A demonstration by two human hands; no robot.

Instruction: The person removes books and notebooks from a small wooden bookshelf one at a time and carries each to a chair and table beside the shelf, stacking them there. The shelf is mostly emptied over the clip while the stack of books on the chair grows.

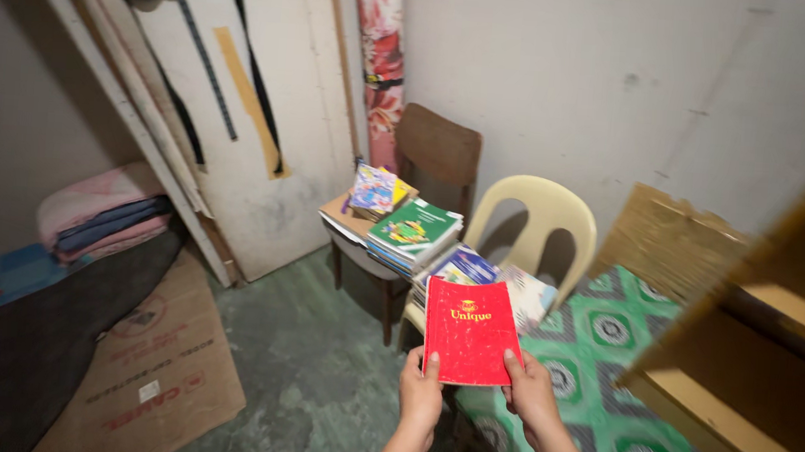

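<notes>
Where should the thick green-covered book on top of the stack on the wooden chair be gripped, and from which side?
Grip the green-covered book by its near right edge, coming from the plastic chair's side. It lies flat on top of the stack on the brown wooden chair, and that edge seems to overhang the books below, probably leaving room for fingers underneath. Both hands, left and right, hold the red booklet.

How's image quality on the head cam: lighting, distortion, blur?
Head view: dim, soft indoor light, darkest at the left edge; wide-angle lens bends the leaning white board and shelf outward; red book, held by left hand and right hand, is sharp with no glare; plastic chair throws a faint wall shadow.
</notes>
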